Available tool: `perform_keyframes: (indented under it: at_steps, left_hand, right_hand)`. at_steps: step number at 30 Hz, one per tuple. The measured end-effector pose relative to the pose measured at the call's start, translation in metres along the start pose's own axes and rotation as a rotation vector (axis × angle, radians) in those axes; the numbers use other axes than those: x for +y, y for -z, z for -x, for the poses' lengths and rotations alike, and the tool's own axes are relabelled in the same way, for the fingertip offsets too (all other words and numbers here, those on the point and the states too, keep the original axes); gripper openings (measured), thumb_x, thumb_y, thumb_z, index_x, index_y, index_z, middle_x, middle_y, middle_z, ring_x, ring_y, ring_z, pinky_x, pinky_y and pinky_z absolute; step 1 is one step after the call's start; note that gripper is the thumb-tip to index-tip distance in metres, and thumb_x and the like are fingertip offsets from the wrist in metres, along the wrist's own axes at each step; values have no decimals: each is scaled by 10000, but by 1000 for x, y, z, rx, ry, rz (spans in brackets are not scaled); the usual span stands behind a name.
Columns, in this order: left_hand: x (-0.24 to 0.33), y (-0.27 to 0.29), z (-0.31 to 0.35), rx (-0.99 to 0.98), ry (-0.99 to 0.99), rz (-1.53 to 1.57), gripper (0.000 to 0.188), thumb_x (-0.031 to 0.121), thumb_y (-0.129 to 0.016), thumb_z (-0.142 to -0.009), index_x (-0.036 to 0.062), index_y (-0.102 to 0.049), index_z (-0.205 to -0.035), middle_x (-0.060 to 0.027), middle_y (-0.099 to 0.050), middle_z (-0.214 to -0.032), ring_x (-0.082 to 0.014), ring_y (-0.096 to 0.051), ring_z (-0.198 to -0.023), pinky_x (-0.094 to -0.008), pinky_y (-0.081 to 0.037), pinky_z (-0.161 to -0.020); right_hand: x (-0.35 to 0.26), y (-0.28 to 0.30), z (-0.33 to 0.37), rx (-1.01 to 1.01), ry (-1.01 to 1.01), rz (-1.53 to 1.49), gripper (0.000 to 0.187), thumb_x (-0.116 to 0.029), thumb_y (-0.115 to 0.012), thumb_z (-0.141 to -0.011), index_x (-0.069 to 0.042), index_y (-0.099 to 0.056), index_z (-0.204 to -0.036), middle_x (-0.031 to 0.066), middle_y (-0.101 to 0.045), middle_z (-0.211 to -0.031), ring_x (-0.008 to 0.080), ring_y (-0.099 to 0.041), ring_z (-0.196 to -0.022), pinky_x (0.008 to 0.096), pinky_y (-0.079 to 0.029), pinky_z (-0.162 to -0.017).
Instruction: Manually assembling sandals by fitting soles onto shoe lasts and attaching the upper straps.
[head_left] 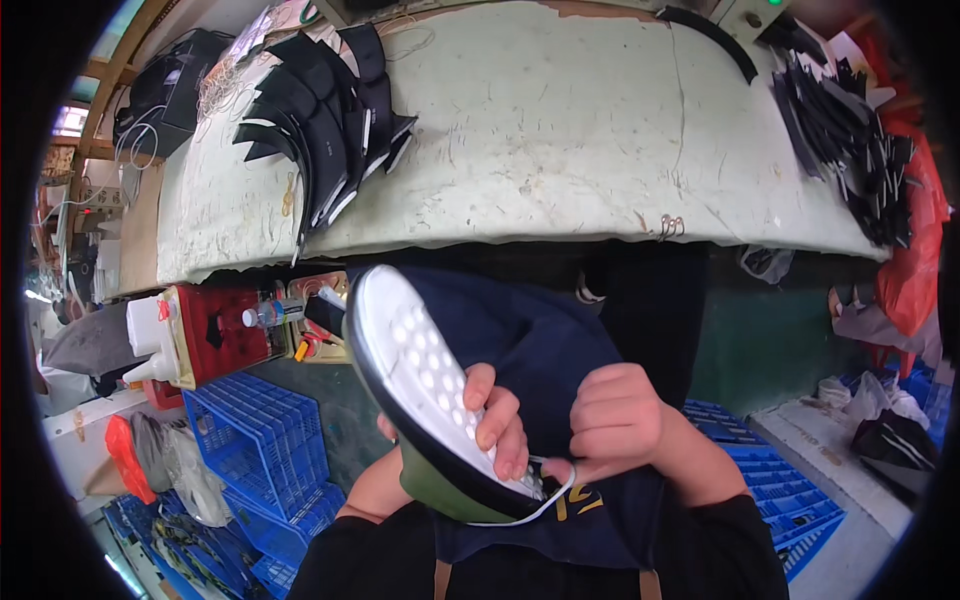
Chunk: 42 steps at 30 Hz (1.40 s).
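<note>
Gripping one shoe [395, 320] with the left hand [497, 420], closed firmly round the middle, with fingers bent over the white studded sole. Holding it on the near side of the table [560, 130], sole up, one end pointing toward the table and the green end away from it. Curling the right hand [615, 420] nearly into a fist just beside that green end, with one white cord [560, 500] running from the shoe to the thumb; cannot tell how tightly pinched, as partly hidden by the fingers.

Lying on the table, two heaps of black pieces: one left heap [325, 120] at its left end, one right heap [845, 140] at its right end, both too overlapped to count piece by piece. Lying also along its far edge, toward the right, one curved black strip [715, 40]. Standing below its near left corner, one red bin [215, 310] and one clear bottle [275, 314]; farther below, at least two blue crates [260, 430].
</note>
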<state>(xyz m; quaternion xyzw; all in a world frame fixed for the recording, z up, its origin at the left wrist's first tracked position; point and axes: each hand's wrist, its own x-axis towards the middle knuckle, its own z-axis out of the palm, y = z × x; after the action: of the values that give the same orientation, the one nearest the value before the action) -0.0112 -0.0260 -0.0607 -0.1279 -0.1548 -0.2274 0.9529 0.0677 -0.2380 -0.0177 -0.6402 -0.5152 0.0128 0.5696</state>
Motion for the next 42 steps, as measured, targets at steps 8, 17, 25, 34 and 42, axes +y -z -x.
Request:
perform_keyframes:
  at_steps: [8, 17, 25, 34, 42]
  left_hand:
    - [24, -63, -5, 363, -247, -705, 524, 473, -696, -883, 86, -521, -1191, -139, -642, -1032, -410, -683, -985, -542, -562, -863]
    - [14, -61, -10, 969, -166, -877, 666, 439, -684, -832, 55, -512, -1348, -121, -653, -1164, -234, -680, -1034, -380, -568, -886]
    - [31, -49, -18, 936, -108, -750, 596, 349, -655, -900, 19, -491, -1368, -118, -647, -1179, -206, -668, -1039, -354, -569, -857]
    - [17, -45, -42, 813, 34, -809, 656, 324, -687, -935, 34, -411, -1454, -111, -605, -1278, -206, -637, -1136, -364, -548, -951]
    - [-4, -67, -38, 719, 48, -951, 692, 348, -649, -974, 64, -332, -1520, -106, -548, -1392, -218, -554, -1290, -383, -457, -1094]
  right_hand:
    - [69, 177, -20, 452, -495, 1057, 252, -88, -751, -778, -23, -667, -1006, 154, -643, -919, 347, -649, -897, 409, -544, -786]
    - [219, 318, -40, 512, -930, 1430, 507, -309, -717, -858, -55, -632, -1289, 237, -638, -1202, 397, -632, -1066, 469, -521, -876]
    - [138, 205, -82, 737, -304, 648, 202, -10, -577, -942, 33, -717, -1081, 143, -682, -987, 203, -683, -943, 329, -531, -819]
    - [29, 81, -128, 231, -340, -736, 251, 68, -544, -785, 55, -709, -973, 178, -689, -984, 317, -690, -893, 379, -546, -849]
    - [-20, 25, -180, -626, 82, 389, 457, -78, -653, -850, -72, -646, -1307, 85, -714, -1081, 251, -654, -1069, 448, -397, -1055]
